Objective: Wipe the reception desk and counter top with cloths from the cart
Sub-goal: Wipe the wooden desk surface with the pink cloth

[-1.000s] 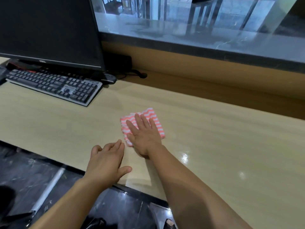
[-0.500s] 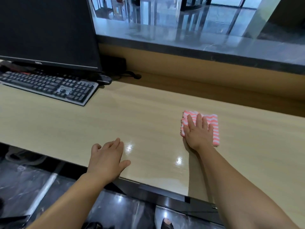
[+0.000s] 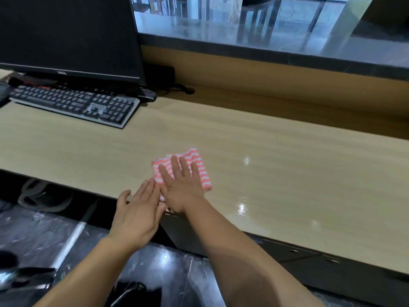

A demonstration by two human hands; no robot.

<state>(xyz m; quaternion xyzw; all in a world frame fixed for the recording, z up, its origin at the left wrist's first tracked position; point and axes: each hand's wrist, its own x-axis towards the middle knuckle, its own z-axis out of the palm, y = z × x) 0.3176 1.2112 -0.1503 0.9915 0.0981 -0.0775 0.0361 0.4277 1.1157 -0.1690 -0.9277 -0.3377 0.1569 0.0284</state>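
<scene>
Your desk [image 3: 276, 156] is a long, pale wood-grain top, and it shines with wet-looking glare near its front edge to the right of your arms. Behind its rear edge a darker wooden step rises to the counter top [image 3: 254, 38], a glossy grey stone slab that mirrors the lobby beyond it. Toward the desk's left end a dark monitor [image 3: 66, 34] stands near the rear edge, with a black keyboard [image 3: 75, 103] lying at an angle just in front of it. A small black box [image 3: 160, 73] sits beside the monitor's right edge and a cable [image 3: 183, 87] trails from it along the back. Below the desk's front edge you can see dark marbled floor [image 3: 39, 231].

The pink-and-white striped cloth [image 3: 200, 168], folded into a square, lies near the front edge, about midway along the visible stretch of desk. Your right hand [image 3: 183, 191] lies flat on it, fingers straight and spread, pressing it down without curling round it. Your left hand [image 3: 137, 216] is also flat, fingers straight and together, reaching over the front edge just beside the cloth's left corner and holding nothing; its thumb lies close against your right hand.
</scene>
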